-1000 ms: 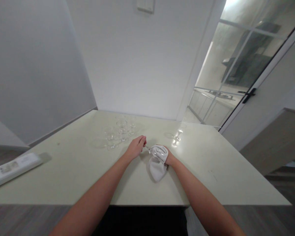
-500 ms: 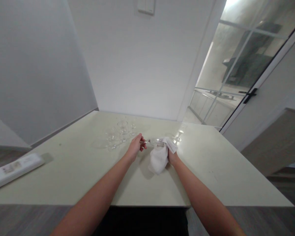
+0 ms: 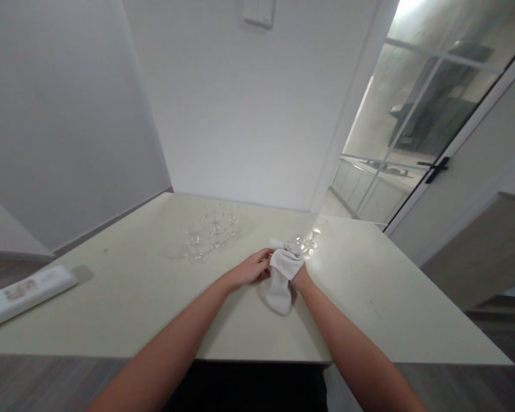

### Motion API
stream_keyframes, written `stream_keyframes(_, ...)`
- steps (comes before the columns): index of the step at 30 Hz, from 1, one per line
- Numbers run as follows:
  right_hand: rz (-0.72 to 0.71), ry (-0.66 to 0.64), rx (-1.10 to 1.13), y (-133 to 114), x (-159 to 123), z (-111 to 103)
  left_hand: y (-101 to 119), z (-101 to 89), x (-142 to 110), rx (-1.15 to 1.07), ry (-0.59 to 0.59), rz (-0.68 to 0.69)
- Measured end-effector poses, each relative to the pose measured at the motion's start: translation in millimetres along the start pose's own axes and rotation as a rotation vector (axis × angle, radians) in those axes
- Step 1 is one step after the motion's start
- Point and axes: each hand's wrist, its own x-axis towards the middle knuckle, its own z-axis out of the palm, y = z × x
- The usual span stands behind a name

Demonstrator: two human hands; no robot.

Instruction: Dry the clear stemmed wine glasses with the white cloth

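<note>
Both hands meet above the middle of the table around a wine glass (image 3: 288, 246) wrapped in a white cloth (image 3: 286, 264). My right hand (image 3: 301, 277) is closed on the cloth from the right side, its fingers mostly hidden under the fabric. On the left side, my left hand (image 3: 256, 267) has its fingers curled at the glass's stem end, partly covered by the cloth. A loose end of the cloth hangs towards me. Just beyond my right hand stands another stemmed glass (image 3: 311, 240).
Several clear stemmed glasses (image 3: 215, 229) stand grouped left of centre on the pale table (image 3: 124, 309). A long white box (image 3: 30, 294) lies at the left edge. The wall (image 3: 249, 126) rises behind the table, with a glazed door (image 3: 438, 166) to the right.
The cloth has moved over the glass, covering most of it. My left hand has shifted right and slightly nearer, up against the cloth. The standing glasses have stayed in place.
</note>
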Motion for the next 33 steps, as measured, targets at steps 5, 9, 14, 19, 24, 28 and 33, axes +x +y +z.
stream_keyframes(5, -0.003, 0.198, -0.030, -19, -3, 4, -1, -7.5, 4, 0.097, 0.062, 0.029)
stream_keyframes(9, -0.034, 0.156, -0.127, -20, -7, 5, -2, -14.5, 9, 0.086, 0.281, 0.170)
stream_keyframes(14, -0.139, 0.006, -0.396, -19, -12, 6, 1, -14.1, 7, 0.016, 0.322, 0.362)
stream_keyframes(19, -0.163, -0.084, -0.531, -25, -16, 6, 1, -12.8, 2, 0.036, 0.319, 0.425)
stream_keyframes(24, -0.150, -0.116, -0.479, -24, -15, 4, 1, -14.2, 1, -0.012, 0.149, 0.497)
stream_keyframes(28, -0.164, -0.124, -0.482, -21, -14, 3, -1, -11.4, 4, 0.032, 0.280, 0.411)
stream_keyframes(33, -0.177, -0.153, -0.506, -20, -14, 3, 1, -13.3, 2, 0.017, 0.197, 0.432)
